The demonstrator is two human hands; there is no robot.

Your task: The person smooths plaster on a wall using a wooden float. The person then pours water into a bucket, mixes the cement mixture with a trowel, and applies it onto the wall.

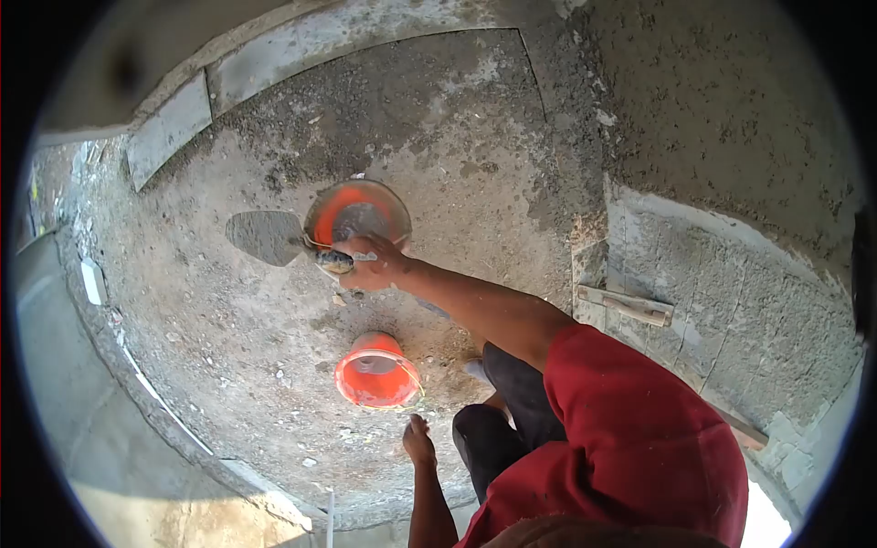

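Note:
My right hand (370, 262) is closed around the handle of a trowel (265, 237), whose broad grey blade points left over the floor. Right beneath that hand stands an orange bucket (395, 208) with a grey-smeared rim and grey material inside. My left hand (418, 441) hangs lower down, fingers curled together, with nothing visible in it. Just beyond its fingertips is a second orange bucket (379, 391), tilted toward me, with a greyish patch inside and a thin handle at its right side.
Rough, mortar-splattered ground (247, 329) surrounds both buckets. A wet-looking plastered surface (731, 119) rises at the upper right, above a rough block wall (722, 292). A wooden piece (630, 306) lies against that wall. Pale boards (301, 50) line the far edge.

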